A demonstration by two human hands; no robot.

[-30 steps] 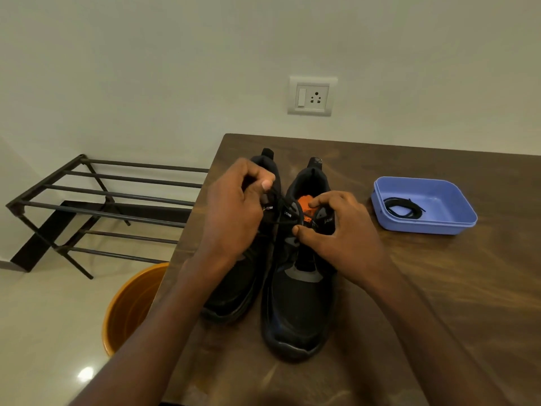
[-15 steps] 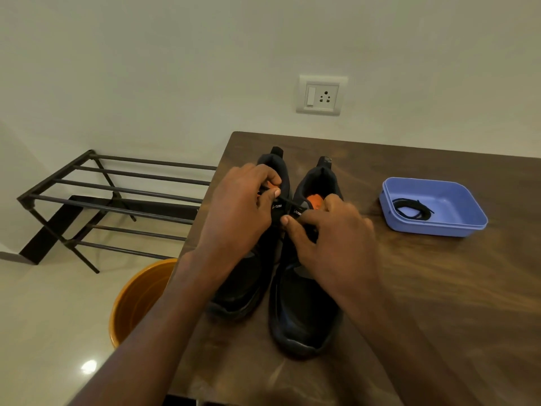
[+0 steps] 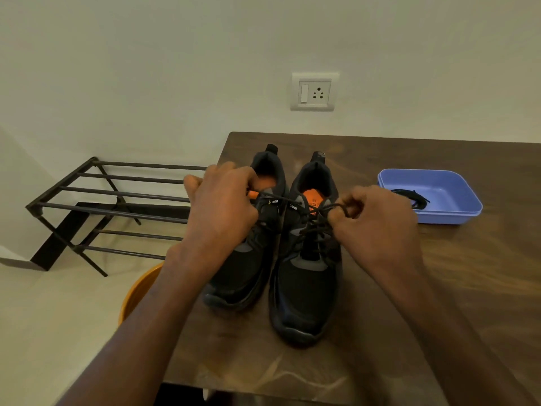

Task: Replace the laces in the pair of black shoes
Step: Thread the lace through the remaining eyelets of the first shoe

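On the table [image 3: 483,288], near its left edge, two black shoes stood side by side, touching, toes toward the person. Over the left shoe [image 3: 248,259] hung the left hand [image 3: 222,212], fingers curled and pinching one end of a black lace [image 3: 281,198], which ran taut from that hand across the left shoe's tongue to the right shoe [image 3: 307,282]. Just right of that shoe's collar was the right hand [image 3: 377,224], its thumb and fingers clenched on the lace's other end, which looped out between them. Between the two hands the lace crossed through the right shoe's upper eyelets, above its orange insole [image 3: 313,197]. Lower crossings ran down that shoe's tongue.

Farther right, well apart from the shoes, sat a blue tray [image 3: 450,215] with another black lace coiled [image 3: 409,197] inside. Left of the table stood a black metal rack [image 3: 102,200] on the floor, and an orange bucket [image 3: 140,291] showed partly beneath the table's edge. A white socket [image 3: 313,91] was set in the wall behind.
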